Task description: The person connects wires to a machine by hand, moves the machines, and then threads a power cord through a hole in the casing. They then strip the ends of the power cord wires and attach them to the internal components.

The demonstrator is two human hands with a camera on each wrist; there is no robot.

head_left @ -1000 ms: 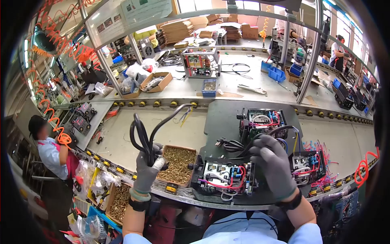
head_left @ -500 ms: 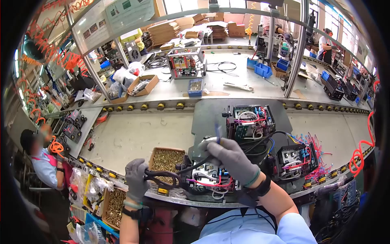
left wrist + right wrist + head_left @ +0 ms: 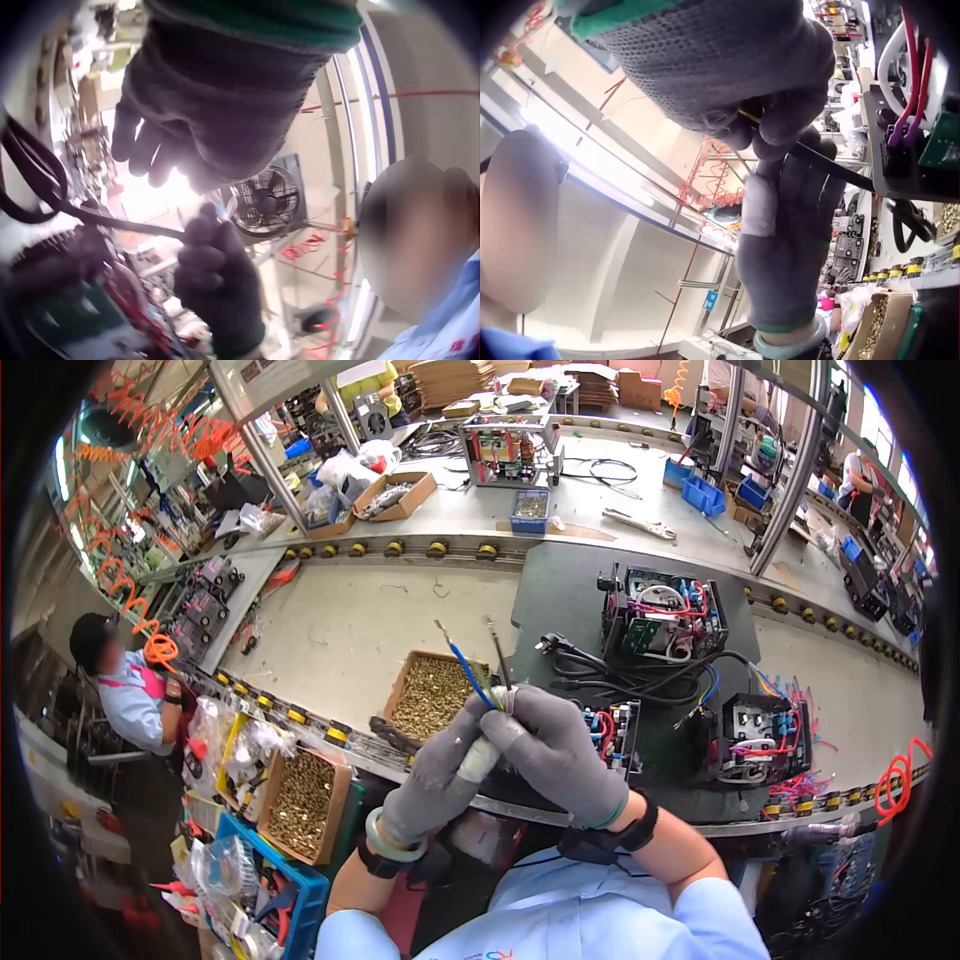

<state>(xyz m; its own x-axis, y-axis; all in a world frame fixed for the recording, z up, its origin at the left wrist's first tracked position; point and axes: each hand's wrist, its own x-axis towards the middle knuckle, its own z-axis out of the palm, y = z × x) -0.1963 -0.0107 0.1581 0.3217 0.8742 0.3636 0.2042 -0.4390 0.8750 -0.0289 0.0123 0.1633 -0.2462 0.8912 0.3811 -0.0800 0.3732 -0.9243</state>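
In the head view, my gloved right hand [image 3: 555, 755] pinches the stripped end of a black power cable [image 3: 840, 171]. A blue wire [image 3: 464, 668] and a brown wire [image 3: 499, 652] stick up from the grip, and a bit of a yellow wire [image 3: 750, 115] shows in the right wrist view. Close against it is my left hand [image 3: 435, 775], its thumb wrapped in white; both wrist views show its fingers fairly straight, near the wires. Looped cable hangs left of the hands, by a box of brass-coloured parts [image 3: 432, 698]. Behind the right hand, an electronic unit [image 3: 612, 735] is partly hidden.
Two more open units, one at the back [image 3: 665, 615] and one at right [image 3: 762, 740], stand on the dark board [image 3: 560, 585]. Coiled black cables [image 3: 590, 665] lie between them. Lower left are another parts box [image 3: 303, 805] and a blue crate [image 3: 312, 900]. A person [image 3: 135, 705] works at far left.
My right hand first reached over the cables at right, then crossed left to the cable end. Both hands have come together at the front, the wires now pointing up; the left no longer grips the loops.
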